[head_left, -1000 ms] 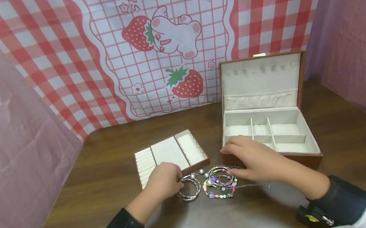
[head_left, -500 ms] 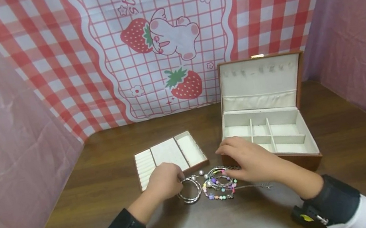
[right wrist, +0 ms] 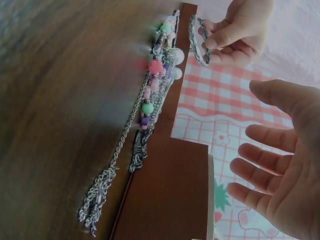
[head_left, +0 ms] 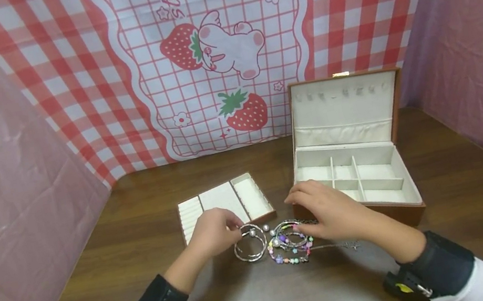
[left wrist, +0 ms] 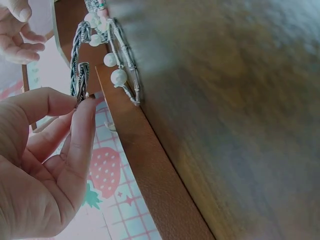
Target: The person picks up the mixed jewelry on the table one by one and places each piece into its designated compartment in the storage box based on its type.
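Between thumb and fingers, my left hand (head_left: 214, 234) pinches a braided silver cuff bangle (left wrist: 74, 62), raised off the table in the left wrist view. Below it lies a silver bangle with pearl ends (left wrist: 131, 60). My right hand (head_left: 330, 210) hovers with spread fingers over a jewellery pile, holding nothing. That pile has a colourful beaded bracelet (right wrist: 155, 66), more silver bangles (head_left: 296, 240) and a silver chain (right wrist: 122, 141) trailing to the right.
A shallow jewellery tray (head_left: 223, 204) with ring rolls lies behind my left hand. Back right, a brown jewellery box (head_left: 342, 109) stands with its lid up and compartments showing. A checked strawberry cloth (head_left: 232, 40) hangs behind the wooden table (head_left: 135, 200).
My left hand has lifted the braided bangle from beside the pearl-ended one, rising slightly. My right hand has shifted a little to the left and stays over the pile.
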The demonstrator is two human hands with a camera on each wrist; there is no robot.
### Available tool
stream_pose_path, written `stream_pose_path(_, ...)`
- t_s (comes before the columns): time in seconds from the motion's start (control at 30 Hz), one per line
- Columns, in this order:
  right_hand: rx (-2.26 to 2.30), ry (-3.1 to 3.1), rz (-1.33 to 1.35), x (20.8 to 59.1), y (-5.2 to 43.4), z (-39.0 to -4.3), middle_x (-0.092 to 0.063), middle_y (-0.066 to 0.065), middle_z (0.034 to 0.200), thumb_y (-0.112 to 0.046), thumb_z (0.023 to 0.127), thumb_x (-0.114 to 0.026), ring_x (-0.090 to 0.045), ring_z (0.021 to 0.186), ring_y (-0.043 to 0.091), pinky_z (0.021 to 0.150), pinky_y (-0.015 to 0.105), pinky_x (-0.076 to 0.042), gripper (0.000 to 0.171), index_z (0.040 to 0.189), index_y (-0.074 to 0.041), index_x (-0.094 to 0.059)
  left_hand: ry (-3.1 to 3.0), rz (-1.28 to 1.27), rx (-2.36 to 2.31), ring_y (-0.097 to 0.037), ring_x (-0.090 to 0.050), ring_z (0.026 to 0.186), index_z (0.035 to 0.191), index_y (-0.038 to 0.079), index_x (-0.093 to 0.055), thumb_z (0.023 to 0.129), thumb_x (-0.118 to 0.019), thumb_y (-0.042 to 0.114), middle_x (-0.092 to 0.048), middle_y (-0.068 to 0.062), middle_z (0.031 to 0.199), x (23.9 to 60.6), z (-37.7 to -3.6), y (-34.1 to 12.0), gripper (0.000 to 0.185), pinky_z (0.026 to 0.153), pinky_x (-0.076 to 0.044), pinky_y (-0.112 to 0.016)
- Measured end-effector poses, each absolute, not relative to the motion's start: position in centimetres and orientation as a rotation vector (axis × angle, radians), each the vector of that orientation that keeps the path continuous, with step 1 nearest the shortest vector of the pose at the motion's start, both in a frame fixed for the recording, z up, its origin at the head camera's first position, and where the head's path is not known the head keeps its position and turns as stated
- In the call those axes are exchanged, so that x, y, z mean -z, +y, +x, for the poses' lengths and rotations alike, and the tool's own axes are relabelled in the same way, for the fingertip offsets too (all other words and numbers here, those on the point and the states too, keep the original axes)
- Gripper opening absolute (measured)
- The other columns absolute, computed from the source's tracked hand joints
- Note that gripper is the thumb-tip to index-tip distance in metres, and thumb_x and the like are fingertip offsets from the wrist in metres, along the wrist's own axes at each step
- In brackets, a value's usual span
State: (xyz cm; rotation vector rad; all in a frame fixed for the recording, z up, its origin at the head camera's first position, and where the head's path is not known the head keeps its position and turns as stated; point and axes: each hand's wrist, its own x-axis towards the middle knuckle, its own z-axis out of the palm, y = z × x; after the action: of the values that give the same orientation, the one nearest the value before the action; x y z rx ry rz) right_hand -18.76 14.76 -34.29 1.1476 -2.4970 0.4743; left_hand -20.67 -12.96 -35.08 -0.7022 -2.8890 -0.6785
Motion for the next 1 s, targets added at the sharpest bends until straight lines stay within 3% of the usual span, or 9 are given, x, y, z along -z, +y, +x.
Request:
stream_pose_path(0.5, -0.524, -2.504, 1.118, 33.9, 15.0, -19.1, -0.059, 0.009, 0.115, -0.026, 0.079, -0.081, -0.054, 0.110, 0.026, 0.095, 0.043, -0.047, 0.046, 0.114, -0.003, -0.062, -2.801, -0.576, 0.942, -0.003, -0.054, 0.056, 0.084, 0.009, -0.077, 0.073, -0.067, 0.007, -0.064, 0.009, 0.067, 33.2, -21.2, -12.8, 0.015, 0.059, -0.046, -0.025)
stream_pose_path(0.77, -0.545, -2.462, 1.113, 33.5, 14.9, -19.2, -0.058, 0.011, 0.115, -0.024, 0.079, -0.080, -0.054, 0.110, 0.027, 0.097, 0.044, -0.046, 0.044, 0.113, -0.002, -0.062, -2.754, -0.444, 1.247, -0.010, -0.064, 0.056, 0.091, 0.006, -0.076, 0.078, -0.067, 0.006, -0.068, 0.002, 0.074, 31.3, -21.5, -12.7, 0.016, 0.047, -0.044, -0.024)
stream_pose_path(1.0, -0.594, -2.447, 1.096, 32.8, 14.7, -19.4, -0.057, 0.012, 0.117, -0.024, 0.081, -0.079, -0.054, 0.111, 0.028, 0.098, 0.046, -0.045, 0.046, 0.115, -0.001, -0.061, -2.689, -0.359, 1.406, -0.013, -0.066, 0.061, 0.095, 0.001, -0.074, 0.079, -0.066, 0.002, -0.068, -0.003, 0.078, 30.2, -21.7, -12.7, 0.019, 0.053, -0.052, -0.026)
